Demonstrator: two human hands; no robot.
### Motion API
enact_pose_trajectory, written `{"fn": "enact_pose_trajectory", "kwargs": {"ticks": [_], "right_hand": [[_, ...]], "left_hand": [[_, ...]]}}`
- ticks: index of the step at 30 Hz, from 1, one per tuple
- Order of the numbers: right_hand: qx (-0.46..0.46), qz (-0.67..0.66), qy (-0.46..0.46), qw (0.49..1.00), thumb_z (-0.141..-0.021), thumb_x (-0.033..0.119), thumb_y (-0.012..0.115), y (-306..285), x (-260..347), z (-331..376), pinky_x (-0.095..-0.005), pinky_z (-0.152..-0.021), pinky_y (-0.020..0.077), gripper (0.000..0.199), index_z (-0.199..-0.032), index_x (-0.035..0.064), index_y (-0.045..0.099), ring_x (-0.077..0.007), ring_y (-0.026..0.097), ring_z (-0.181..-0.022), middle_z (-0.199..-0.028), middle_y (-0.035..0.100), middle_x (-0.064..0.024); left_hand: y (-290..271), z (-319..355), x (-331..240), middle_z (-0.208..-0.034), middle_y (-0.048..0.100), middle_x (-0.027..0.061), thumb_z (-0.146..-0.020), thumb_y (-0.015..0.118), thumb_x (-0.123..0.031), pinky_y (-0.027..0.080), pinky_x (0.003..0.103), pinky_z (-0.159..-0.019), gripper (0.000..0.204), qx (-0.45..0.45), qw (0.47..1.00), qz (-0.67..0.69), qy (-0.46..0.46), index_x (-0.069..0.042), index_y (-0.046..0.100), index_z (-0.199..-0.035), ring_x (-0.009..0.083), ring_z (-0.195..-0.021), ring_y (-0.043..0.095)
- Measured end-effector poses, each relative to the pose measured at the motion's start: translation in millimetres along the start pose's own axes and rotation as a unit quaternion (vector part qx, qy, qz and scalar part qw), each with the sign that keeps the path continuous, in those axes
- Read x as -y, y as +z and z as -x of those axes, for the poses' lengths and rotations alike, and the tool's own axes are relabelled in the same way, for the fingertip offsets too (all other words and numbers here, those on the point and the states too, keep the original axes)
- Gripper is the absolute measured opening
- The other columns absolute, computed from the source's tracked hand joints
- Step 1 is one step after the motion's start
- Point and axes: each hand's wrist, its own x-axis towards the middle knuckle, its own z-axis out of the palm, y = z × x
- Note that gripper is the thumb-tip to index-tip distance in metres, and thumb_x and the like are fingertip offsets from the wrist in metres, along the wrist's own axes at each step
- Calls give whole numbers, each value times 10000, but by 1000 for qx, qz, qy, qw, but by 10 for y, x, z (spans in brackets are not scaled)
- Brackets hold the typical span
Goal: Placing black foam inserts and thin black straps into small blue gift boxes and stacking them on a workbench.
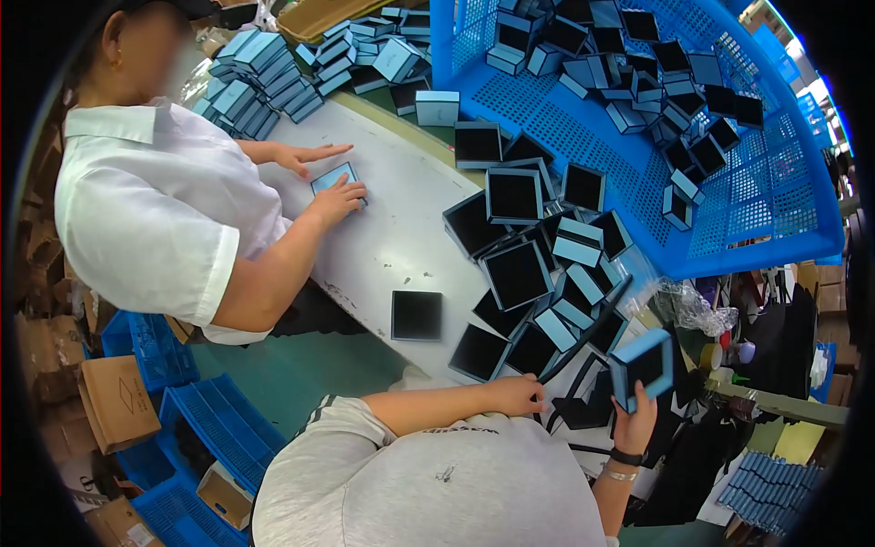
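Note:
In my right hand [633, 424], at the lower right, I hold up a light-blue square box [663, 360] with a black inner face, the fingers gripping its lower edge. My left hand [518, 395] is closed at the table's near edge, its fingers pinched at the lower end of a long thin black strip [591, 330]. That strip slants up and right across the pile. Beside my left hand, more black strips [583, 410] lie tangled. Just beyond both hands is a heap of blue boxes with black faces [518, 273]. A single black-faced box [416, 315] lies apart, left of the heap.
Across the white table [392, 246], a co-worker's hands [339, 199] rest on a blue box. Stacked blue boxes [264, 68] stand at the far left. A large blue perforated crate [556, 118] holding many boxes is at the far right. Blue crates [223, 428] stand low on the left.

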Motion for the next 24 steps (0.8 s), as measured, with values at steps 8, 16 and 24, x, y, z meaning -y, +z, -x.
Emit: {"fn": "enact_pose_trajectory", "kwargs": {"ticks": [8,16,24], "right_hand": [[371,182,117,903,-879,105,579,1725,-104,43,-265,-859,454,537,-1356,37,341,-162,553,-954,-1115,536,-91],[578,373,-14,726,-686,379,766,1412,139,-228,-409,-1037,320,849,-1353,30,374,-298,399,-1264,-1351,426,-148],[425,537,-102,721,-743,239,701,1086,5,-68,-446,-973,365,660,-1302,49,405,-291,572,-972,-993,606,-126]], "left_hand": [[62,-179,263,-932,621,158,-813,555,-170,463,393,-790,214,108,983,-12,146,-52,629,-976,304,-923,575],[-763,-20,-220,-1005,610,130,-804,595,-92,466,354,-799,184,22,966,133,222,-63,623,-984,292,-907,589],[-1419,120,-227,-921,613,118,-769,643,58,478,282,-715,136,-92,896,339,271,10,658,-895,215,-843,599]]}}
